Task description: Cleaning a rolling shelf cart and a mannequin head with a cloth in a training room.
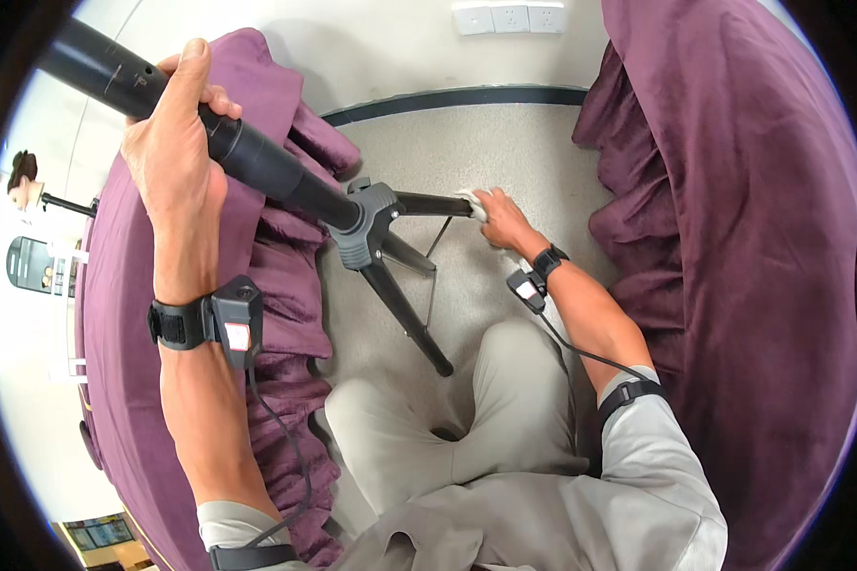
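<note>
My left hand [182, 135] is wrapped around the thick black pole [271, 160] of a tripod stand, which leans up towards the top left. Lower down, the pole enters a dark grey plastic hub [368, 225] from which three black legs spread. My right hand [503, 218] holds a whitish cloth [473, 203] against the outer end of the right-hand leg [432, 203]. Another leg [407, 317] reaches towards my knees, its tip close to the floor. Thin metal braces [432, 296] run among the legs. The far end of the pole goes out of view.
Beds or couches under purple covers stand on both sides, the left cover [146, 342] and the right cover [750, 285] hanging in folds. Ahead are a white wall with sockets [510, 19] and a dark skirting board [457, 100]. A mannequin head [25, 185] is at far left.
</note>
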The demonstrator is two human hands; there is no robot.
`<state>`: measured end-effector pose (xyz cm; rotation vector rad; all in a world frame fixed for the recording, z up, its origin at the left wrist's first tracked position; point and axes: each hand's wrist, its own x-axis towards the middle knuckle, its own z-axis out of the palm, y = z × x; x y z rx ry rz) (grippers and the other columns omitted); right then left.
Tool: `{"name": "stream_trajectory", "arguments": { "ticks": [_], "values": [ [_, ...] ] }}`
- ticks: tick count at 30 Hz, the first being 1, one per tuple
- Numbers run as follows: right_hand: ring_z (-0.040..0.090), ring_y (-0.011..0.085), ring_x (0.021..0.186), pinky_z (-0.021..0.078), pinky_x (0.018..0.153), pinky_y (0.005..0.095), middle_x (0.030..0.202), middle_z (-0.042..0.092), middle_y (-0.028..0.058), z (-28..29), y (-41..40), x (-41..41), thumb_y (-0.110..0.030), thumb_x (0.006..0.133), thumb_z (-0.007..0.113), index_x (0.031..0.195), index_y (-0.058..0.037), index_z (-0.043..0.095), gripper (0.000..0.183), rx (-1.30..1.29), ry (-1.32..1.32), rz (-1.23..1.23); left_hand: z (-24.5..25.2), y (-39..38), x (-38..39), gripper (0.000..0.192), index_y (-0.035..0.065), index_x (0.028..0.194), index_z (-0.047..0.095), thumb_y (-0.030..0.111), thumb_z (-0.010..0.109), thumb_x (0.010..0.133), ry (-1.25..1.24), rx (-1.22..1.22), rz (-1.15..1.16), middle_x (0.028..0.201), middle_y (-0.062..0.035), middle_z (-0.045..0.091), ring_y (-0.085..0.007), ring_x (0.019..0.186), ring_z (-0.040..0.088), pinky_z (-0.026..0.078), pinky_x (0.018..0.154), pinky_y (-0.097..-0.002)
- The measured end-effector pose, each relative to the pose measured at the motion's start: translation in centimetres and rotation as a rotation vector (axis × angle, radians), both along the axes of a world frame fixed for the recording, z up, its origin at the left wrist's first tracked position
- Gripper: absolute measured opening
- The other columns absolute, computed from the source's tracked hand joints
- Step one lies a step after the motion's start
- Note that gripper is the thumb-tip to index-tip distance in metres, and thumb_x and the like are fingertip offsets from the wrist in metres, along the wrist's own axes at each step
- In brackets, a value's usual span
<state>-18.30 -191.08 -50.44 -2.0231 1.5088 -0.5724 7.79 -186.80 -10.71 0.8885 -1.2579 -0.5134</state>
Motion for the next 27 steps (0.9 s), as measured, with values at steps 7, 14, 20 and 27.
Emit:
{"name": "stream_trajectory", "arguments": {
  "ticks": [7,14,20,27],
  "values": [
    [0.068,0.0276,0.080,0.0564,0.073,0.0417,0.085,0.069,0.0135,-8.8,1.7,-3.9,0.000,0.079,0.062,0.114,0.0004,0.063,0.035,0.412,-0.406,-0.442,-0.1,0.2,0.1,0.013,0.0011,0.102,0.062,0.010,0.070,0.096,-0.066,0.001,0.023,0.071,-0.0020,0.054,-0.0136,0.063,0.058,0.051,0.062,-0.0308],
    [0.068,0.0258,0.083,0.0576,0.073,0.0419,0.097,0.066,0.0138,-5.8,0.8,0.2,-0.004,0.087,0.062,0.109,0.0050,0.059,0.025,0.765,-1.204,-0.570,-0.2,0.3,0.4,0.013,0.0005,0.102,0.062,0.010,0.069,0.096,-0.095,-0.015,-0.015,0.071,-0.0016,0.054,-0.0128,0.065,0.057,0.051,0.063,-0.0299],
    [0.071,0.0293,0.095,0.0605,0.086,0.0462,0.105,0.070,0.0160,3.5,4.4,7.4,-0.010,0.099,0.052,0.107,0.0040,0.061,0.018,0.914,-1.707,-0.470,0.1,0.2,0.6,0.021,-0.0007,0.097,0.065,0.015,0.077,0.090,-0.036,-0.035,0.008,0.066,-0.0038,0.058,-0.0139,0.060,0.059,0.051,0.061,-0.0303],
    [0.067,0.0175,0.083,0.0553,0.074,0.0321,0.093,0.069,0.0073,15.3,8.0,8.4,-0.001,0.088,0.061,0.102,0.0021,0.064,0.015,0.831,-1.616,-0.060,-0.2,-0.2,0.3,0.018,-0.0002,0.096,0.066,0.014,0.076,0.089,-0.031,-0.018,0.006,0.067,-0.0039,0.058,-0.0142,0.061,0.059,0.051,0.062,-0.0309]
  ]
}}
